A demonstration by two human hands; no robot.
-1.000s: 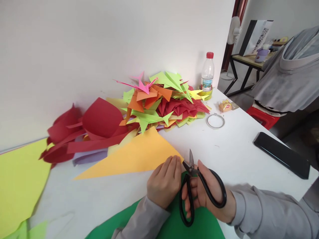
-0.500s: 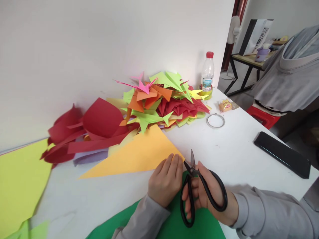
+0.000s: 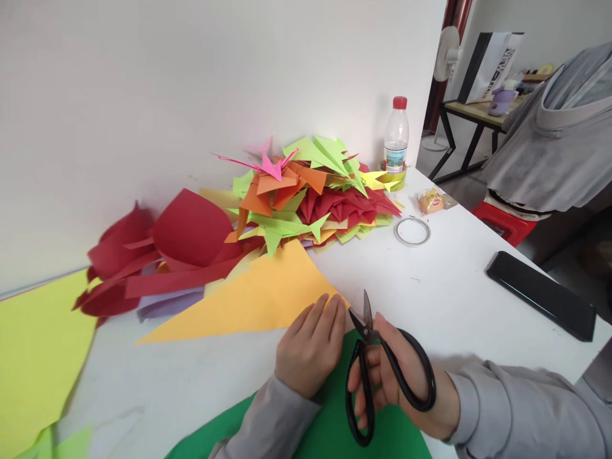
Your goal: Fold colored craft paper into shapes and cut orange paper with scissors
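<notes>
Orange paper [image 3: 261, 296]: probably light, creasable; hold edges. Left hand [image 3: 308, 347] pinches right corner; right hand [image 3: 388, 375] grips scissors [image 3: 366, 331] beside paper.

Soft, even light, faint shadow beside the bottle [image 3: 394, 157], dimmer right edge

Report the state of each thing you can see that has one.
Black-handled metal scissors: blades open, held in the right hand
Triangular orange paper: spread out, under the left hand
Clear red-capped plastic bottle: upright, closed
Black rectangular phone: lying flat, screen dark
Silver ring-shaped roll: lying flat
Large red paper pieces: curled
</notes>
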